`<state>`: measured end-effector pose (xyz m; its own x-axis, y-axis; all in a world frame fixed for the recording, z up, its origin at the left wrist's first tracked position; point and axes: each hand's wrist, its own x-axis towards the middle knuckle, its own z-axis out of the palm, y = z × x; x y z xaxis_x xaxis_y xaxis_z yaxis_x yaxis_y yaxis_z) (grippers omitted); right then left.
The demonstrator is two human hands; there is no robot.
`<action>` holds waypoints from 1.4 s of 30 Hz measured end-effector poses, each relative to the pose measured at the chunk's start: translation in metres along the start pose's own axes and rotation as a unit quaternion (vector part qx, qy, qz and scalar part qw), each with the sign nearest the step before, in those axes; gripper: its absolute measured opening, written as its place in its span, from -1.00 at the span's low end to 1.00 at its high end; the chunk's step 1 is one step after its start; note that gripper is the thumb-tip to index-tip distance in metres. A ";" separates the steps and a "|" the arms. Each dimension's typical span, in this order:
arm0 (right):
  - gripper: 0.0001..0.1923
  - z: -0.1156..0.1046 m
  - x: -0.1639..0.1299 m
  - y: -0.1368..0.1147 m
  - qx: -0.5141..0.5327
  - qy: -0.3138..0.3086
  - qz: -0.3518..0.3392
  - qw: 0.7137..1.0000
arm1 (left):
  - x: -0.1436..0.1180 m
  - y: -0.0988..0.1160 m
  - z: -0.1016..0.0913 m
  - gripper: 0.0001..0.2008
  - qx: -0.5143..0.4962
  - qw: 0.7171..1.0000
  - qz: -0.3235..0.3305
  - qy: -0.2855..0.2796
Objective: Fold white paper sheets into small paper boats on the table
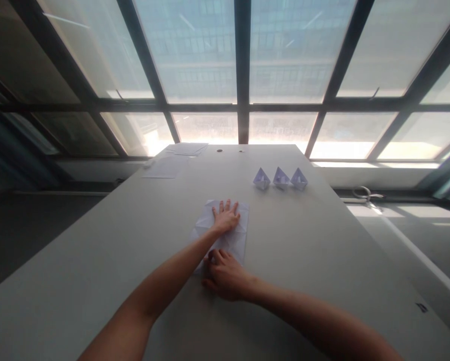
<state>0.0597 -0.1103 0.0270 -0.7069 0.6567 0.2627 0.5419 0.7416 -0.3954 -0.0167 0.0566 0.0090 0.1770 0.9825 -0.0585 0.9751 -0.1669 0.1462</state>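
A creased white sheet of paper (pixel 239 244) lies on the table in front of me, with fold lines across it. My left hand (pixel 227 218) presses flat on its far half, fingers spread. Close to the sheet's near edge is my right hand (pixel 225 275), its fingers curled in at the near left corner and closed on the paper there. The right fingertips are partly hidden, and my left forearm covers some of the sheet's left side.
Three folded paper boats (pixel 281 178) stand in a row at the back right of the white table (pixel 303 250). Flat paper sheets (pixel 160 168) lie at the far left. Large windows rise beyond the table's far edge.
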 end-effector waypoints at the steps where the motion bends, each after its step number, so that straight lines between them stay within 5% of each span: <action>1: -0.56 -0.001 0.002 0.001 0.018 -0.005 -0.019 1.000 | 0.000 -0.001 0.001 -0.43 0.005 1.000 0.001 0.019; 5: -0.79 -0.013 0.003 0.028 0.159 0.000 -0.059 0.985 | -0.003 -0.013 0.004 -0.43 0.021 0.997 -0.007 0.073; 8: -0.78 -0.037 0.007 0.077 0.172 0.113 0.086 0.975 | -0.002 -0.027 -0.002 -0.42 0.016 0.998 -0.014 0.060; 12: -0.73 -0.084 0.021 0.160 0.080 0.262 0.285 0.918 | 0.009 -0.025 -0.015 -0.42 -0.003 0.999 -0.042 0.003; 15: -0.68 -0.113 0.033 0.210 -0.016 0.314 0.323 0.893 | 0.017 -0.004 -0.014 -0.44 -0.005 0.997 0.001 0.072; 20: -0.52 -0.129 0.049 0.253 -0.084 0.287 0.305 0.904 | 0.019 0.018 0.005 -0.44 -0.036 0.992 0.077 0.092; 26: -0.60 -0.124 0.060 0.283 -0.012 0.256 0.277 0.926 | 0.010 -0.005 0.013 -0.44 -0.013 0.993 0.071 0.088; 30: -0.89 -0.118 0.055 0.283 0.023 0.260 0.276 0.925 | 0.005 -0.014 0.007 -0.45 -0.040 0.992 0.043 0.110; 34: -0.86 -0.103 0.033 0.250 0.064 0.286 0.255 0.921 | 0.005 -0.006 -0.003 -0.42 -0.167 0.962 0.080 0.198; 37: -0.82 -0.086 0.011 0.205 0.157 0.313 0.206 0.914 | 0.005 0.004 -0.009 -0.35 -0.368 0.903 0.118 0.189; 42: -0.77 -0.063 -0.020 0.140 0.271 0.280 0.139 0.911 | 0.000 0.017 -0.007 -0.43 -0.662 0.745 0.084 -0.013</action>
<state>0.1784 -0.0108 0.0222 -0.1526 0.8880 0.4339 0.2540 0.4595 -0.8511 -0.0010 0.0545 0.0184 0.3007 0.9522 0.0538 -0.0437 -0.0425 0.9981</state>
